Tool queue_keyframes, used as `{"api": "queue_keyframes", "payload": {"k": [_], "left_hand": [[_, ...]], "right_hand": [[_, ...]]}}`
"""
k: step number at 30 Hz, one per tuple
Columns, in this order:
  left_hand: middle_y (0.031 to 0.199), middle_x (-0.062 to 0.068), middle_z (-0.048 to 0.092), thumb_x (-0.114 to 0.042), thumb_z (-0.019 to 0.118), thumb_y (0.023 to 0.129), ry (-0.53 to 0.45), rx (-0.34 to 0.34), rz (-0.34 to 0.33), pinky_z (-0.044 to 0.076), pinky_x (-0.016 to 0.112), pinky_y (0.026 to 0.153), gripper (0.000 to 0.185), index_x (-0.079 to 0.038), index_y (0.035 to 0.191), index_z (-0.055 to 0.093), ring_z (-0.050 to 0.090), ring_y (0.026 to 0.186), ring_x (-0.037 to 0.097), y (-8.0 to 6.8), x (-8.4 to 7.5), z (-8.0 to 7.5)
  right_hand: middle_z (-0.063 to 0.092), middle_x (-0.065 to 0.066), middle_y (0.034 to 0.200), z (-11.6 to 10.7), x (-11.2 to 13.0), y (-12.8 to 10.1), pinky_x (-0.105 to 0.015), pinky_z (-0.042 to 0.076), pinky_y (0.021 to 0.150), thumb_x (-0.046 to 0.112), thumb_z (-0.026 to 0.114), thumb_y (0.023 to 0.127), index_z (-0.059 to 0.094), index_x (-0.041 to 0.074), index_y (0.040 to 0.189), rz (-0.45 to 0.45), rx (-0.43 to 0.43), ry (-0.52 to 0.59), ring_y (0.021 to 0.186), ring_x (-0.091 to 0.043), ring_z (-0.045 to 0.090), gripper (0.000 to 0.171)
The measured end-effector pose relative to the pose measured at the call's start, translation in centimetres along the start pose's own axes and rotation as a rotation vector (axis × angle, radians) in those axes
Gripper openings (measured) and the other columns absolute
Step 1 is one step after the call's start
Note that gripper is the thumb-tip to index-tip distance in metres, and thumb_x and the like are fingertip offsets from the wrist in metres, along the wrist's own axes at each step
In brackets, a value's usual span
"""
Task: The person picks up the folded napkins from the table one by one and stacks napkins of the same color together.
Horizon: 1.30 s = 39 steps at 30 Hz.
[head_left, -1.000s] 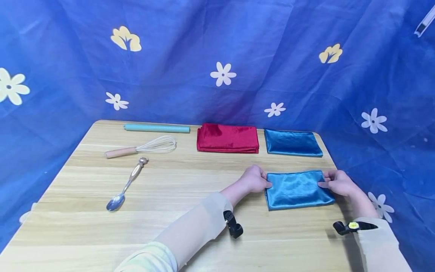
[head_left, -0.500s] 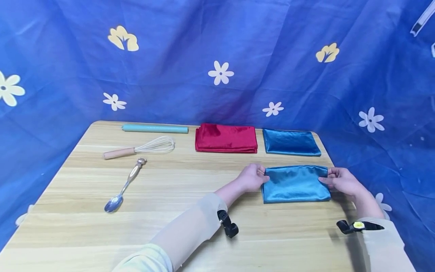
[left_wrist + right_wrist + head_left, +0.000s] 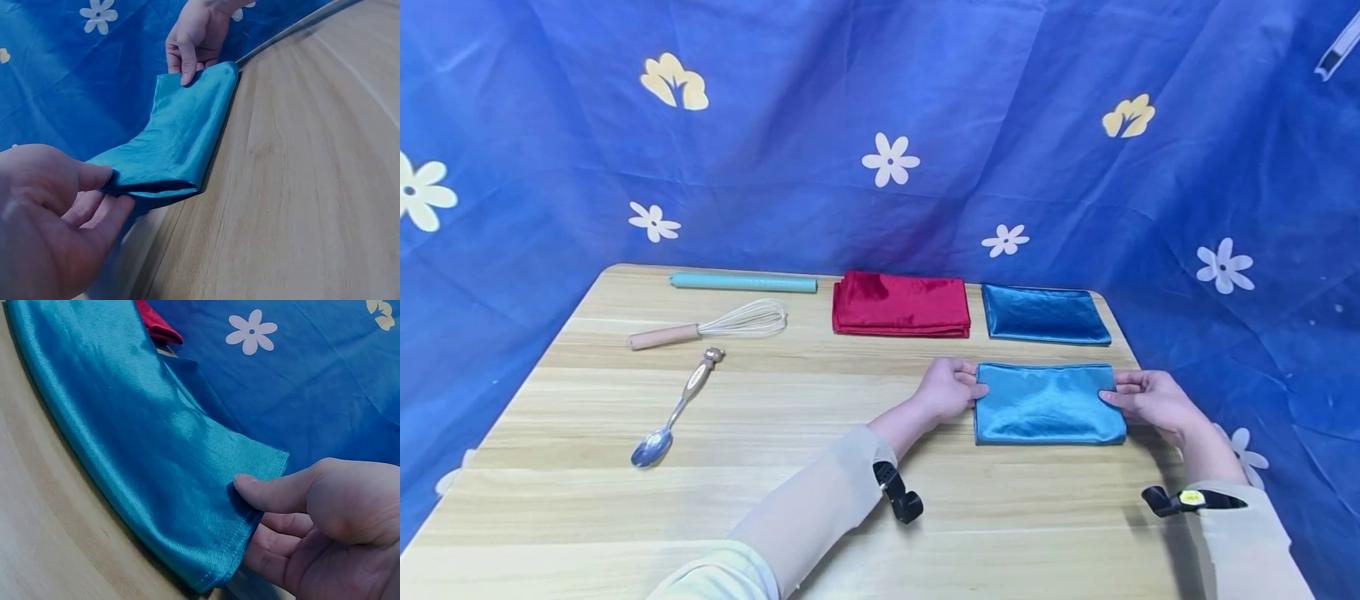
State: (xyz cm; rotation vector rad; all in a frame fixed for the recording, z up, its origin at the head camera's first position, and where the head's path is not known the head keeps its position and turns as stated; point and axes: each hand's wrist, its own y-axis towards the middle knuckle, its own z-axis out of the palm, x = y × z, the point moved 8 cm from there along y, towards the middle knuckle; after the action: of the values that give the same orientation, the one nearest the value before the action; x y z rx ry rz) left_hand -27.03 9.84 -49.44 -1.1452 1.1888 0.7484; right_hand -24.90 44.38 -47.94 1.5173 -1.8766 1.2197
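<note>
A folded light-blue satin cloth (image 3: pixel 1047 407) is stretched between both hands at the right of the table. The left hand (image 3: pixel 946 392) pinches its left end, thumb on top and fingers beneath, as the left wrist view shows of the cloth (image 3: pixel 181 134). At the opposite end the right hand (image 3: pixel 1153 402) pinches the far corner, its thumb pressing the upper face in the right wrist view. The far edge looks lifted, while the near fold lies at the tabletop. Behind it lie a folded darker blue cloth (image 3: pixel 1047 314) and a folded red cloth (image 3: pixel 901 305).
On the left of the wooden table (image 3: pixel 820 475) lie a whisk (image 3: pixel 711 323), a spoon (image 3: pixel 679 406) and a turquoise stick (image 3: pixel 743 283). A blue flowered curtain (image 3: pixel 805 125) stands behind the table and along its right side.
Both hands have drawn the light-blue cloth slightly away from the person and a little to the left, and it now lies straighter. The other things have stayed in place.
</note>
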Motion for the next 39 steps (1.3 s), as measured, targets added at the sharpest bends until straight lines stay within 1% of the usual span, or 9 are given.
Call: {"api": "queue_keyframes", "payload": {"k": [9,17,21,26,29,33,35,37,39], "left_hand": [[0.098,0.007,0.075,-0.004,0.081,0.094,-0.069,-0.043,-0.034,0.062,0.030,0.074,0.034,0.004,0.124,0.069,0.073,0.081,0.017,0.3,0.1,-0.3],[0.101,0.010,0.074,0.000,0.081,0.093,-0.108,-0.047,0.008,0.063,0.030,0.076,0.034,0.005,0.124,0.070,0.076,0.084,0.020,0.8,-0.8,-0.3],[0.103,0.011,0.075,-0.001,0.081,0.093,-0.104,-0.069,0.005,0.063,0.030,0.077,0.034,0.005,0.124,0.070,0.077,0.084,0.020,1.3,-1.3,-0.3],[0.100,0.010,0.076,-0.002,0.082,0.092,-0.094,-0.104,0.013,0.063,0.029,0.076,0.032,0.004,0.122,0.071,0.076,0.079,0.020,2.1,-2.3,-0.5],[0.099,0.010,0.076,-0.001,0.082,0.092,-0.102,-0.116,0.021,0.063,0.029,0.075,0.031,0.005,0.120,0.071,0.077,0.079,0.020,2.6,-3.0,-0.5],[0.097,0.010,0.075,0.000,0.083,0.091,-0.101,-0.130,0.019,0.063,0.031,0.073,0.031,0.006,0.120,0.072,0.076,0.080,0.020,3.4,-3.7,-0.7],[0.096,0.009,0.074,0.000,0.083,0.091,-0.091,-0.139,0.013,0.063,0.031,0.073,0.031,0.005,0.120,0.073,0.076,0.079,0.020,3.7,-4.0,-0.9],[0.096,0.009,0.074,0.000,0.083,0.091,-0.087,-0.146,0.005,0.063,0.031,0.073,0.032,0.005,0.120,0.073,0.075,0.080,0.020,4.0,-4.2,-1.1],[0.096,0.009,0.074,0.000,0.083,0.091,-0.079,-0.154,-0.001,0.063,0.031,0.074,0.032,0.004,0.120,0.073,0.075,0.079,0.020,4.2,-4.4,-1.2]], "right_hand": [[0.068,-0.014,0.125,-0.1,0.5,0.0,-0.026,0.059,0.086,0.022,0.073,0.103,0.039,-0.021,0.147,-0.016,0.021,0.088,0.100,-0.005,0.069,0.070],[0.068,-0.003,0.114,-1.1,0.7,0.7,-0.026,0.060,0.084,0.019,0.074,0.102,0.038,-0.021,0.146,-0.011,0.002,0.121,0.095,-0.004,0.069,0.069],[0.064,-0.017,0.129,-1.8,1.1,1.0,-0.024,0.059,0.086,0.024,0.073,0.104,0.034,-0.021,0.149,-0.002,-0.005,0.087,0.097,0.001,0.067,0.075],[0.042,-0.036,0.152,-2.5,1.9,1.4,-0.023,0.058,0.088,0.027,0.069,0.106,0.029,-0.022,0.152,0.003,-0.015,0.037,0.096,0.010,0.061,0.079],[0.036,-0.038,0.155,-3.0,2.4,1.8,-0.025,0.057,0.090,0.030,0.068,0.106,0.029,-0.021,0.153,0.012,-0.033,0.006,0.102,0.004,0.060,0.080],[0.036,-0.036,0.157,-3.5,2.8,2.2,-0.042,0.052,0.106,0.033,0.069,0.105,0.031,-0.019,0.153,0.038,-0.048,-0.032,0.110,-0.010,0.059,0.080],[0.037,-0.036,0.156,-3.7,3.1,2.4,-0.047,0.048,0.110,0.033,0.069,0.105,0.032,-0.019,0.153,0.039,-0.055,-0.038,0.109,-0.009,0.060,0.080],[0.040,-0.035,0.153,-3.8,3.5,2.6,-0.044,0.051,0.107,0.031,0.070,0.105,0.033,-0.019,0.152,0.033,-0.065,-0.031,0.099,0.000,0.060,0.078],[0.042,-0.034,0.151,-4.0,3.8,2.8,-0.038,0.055,0.102,0.029,0.071,0.105,0.034,-0.020,0.152,0.026,-0.078,-0.034,0.096,0.000,0.061,0.077]]}}
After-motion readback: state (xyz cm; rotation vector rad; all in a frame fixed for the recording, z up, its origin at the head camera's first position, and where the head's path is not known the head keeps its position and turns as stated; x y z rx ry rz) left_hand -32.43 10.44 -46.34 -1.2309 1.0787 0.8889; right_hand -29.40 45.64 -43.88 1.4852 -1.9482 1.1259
